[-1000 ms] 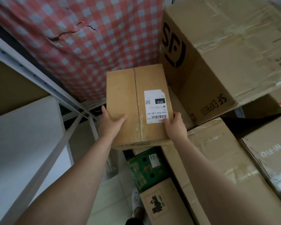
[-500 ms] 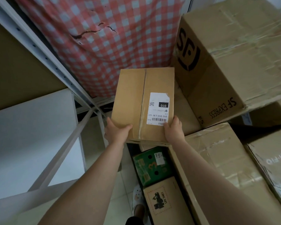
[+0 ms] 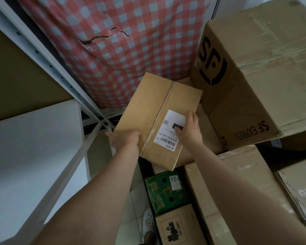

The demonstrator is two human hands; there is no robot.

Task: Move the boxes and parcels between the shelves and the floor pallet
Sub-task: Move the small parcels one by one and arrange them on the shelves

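A small brown cardboard box (image 3: 154,110) with a white shipping label (image 3: 168,133) lies tilted on top of a stack of larger cartons. My left hand (image 3: 124,138) grips its near left corner, thumb on top. My right hand (image 3: 188,129) lies flat on the label with its fingers straight, pressing the top of the box. The box's far end points toward the checked cloth.
A big SF Express carton (image 3: 258,71) stands right of the small box. More cartons (image 3: 237,183) fill the lower right, with a green box (image 3: 164,191) and a UN 3481 box (image 3: 175,227) below. A white metal shelf frame (image 3: 42,55) and a white shelf board (image 3: 34,147) stand left. Red-checked cloth (image 3: 122,41) hangs behind.
The box has turned clockwise and come down onto the stack. My right hand has moved from the box's near edge up onto the label. My left hand stays at the left corner.
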